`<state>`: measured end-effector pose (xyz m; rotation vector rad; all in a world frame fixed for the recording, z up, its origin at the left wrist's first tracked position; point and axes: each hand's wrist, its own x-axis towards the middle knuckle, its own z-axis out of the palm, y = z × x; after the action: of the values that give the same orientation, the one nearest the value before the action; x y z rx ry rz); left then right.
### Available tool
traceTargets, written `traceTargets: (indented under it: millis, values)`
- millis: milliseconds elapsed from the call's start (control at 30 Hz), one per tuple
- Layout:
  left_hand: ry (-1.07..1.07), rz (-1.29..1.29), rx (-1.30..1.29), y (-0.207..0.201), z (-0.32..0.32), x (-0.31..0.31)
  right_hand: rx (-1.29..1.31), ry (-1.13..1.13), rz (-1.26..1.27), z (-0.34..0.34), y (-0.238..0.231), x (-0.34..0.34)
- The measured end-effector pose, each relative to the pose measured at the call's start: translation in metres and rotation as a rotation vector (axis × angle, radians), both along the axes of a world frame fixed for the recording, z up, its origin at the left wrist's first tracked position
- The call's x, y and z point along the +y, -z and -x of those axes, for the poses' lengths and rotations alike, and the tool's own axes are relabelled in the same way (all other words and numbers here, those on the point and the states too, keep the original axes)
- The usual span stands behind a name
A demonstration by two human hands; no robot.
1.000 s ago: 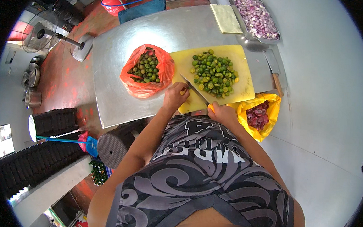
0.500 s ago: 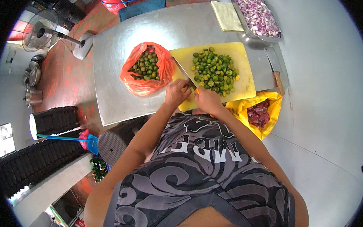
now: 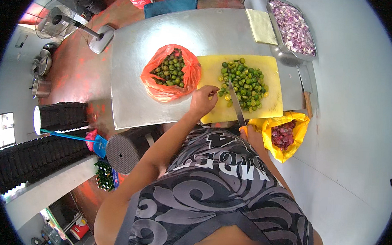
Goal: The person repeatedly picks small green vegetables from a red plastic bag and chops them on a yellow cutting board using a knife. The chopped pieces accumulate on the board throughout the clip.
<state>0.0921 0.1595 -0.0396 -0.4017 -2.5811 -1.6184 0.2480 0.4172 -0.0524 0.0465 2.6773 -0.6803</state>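
My right hand (image 3: 252,134) grips the orange handle of a knife (image 3: 237,105), whose blade lies across the near side of a yellow cutting board (image 3: 272,91). Beside the blade is a pile of small green limes (image 3: 243,82), many cut open with yellow-green flesh showing. My left hand (image 3: 203,101) is over the board's left edge, its fingers curled together; whatever they hold is too small to make out. Just beyond that hand, an orange plastic bag (image 3: 158,93) stands open, full of whole small limes (image 3: 167,71).
A steel table (image 3: 127,102) carries the board and bag. At its far right are a tray of chopped purple onions (image 3: 291,27), a folded pale cloth (image 3: 261,27) and a wooden-handled cleaver (image 3: 307,100). Near my right arm hangs a yellow bag (image 3: 299,142) of dark red pieces.
My right hand has pulled back toward my body and right, turning the knife to point away from me. My left hand stays near the board's left edge. The whole view has shifted slightly.
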Motion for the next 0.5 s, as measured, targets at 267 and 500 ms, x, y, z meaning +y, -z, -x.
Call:
traceTargets:
  millis: [267,500]
  values:
    - [-0.193,0.537,0.047,-0.016,0.131,-0.124,-0.023,-0.24,0.04,0.039,0.003,-0.014]
    - [-0.075,0.943,-0.029,0.01,0.197,-0.108,0.035,-0.18,-0.017,0.049,-0.011,0.002]
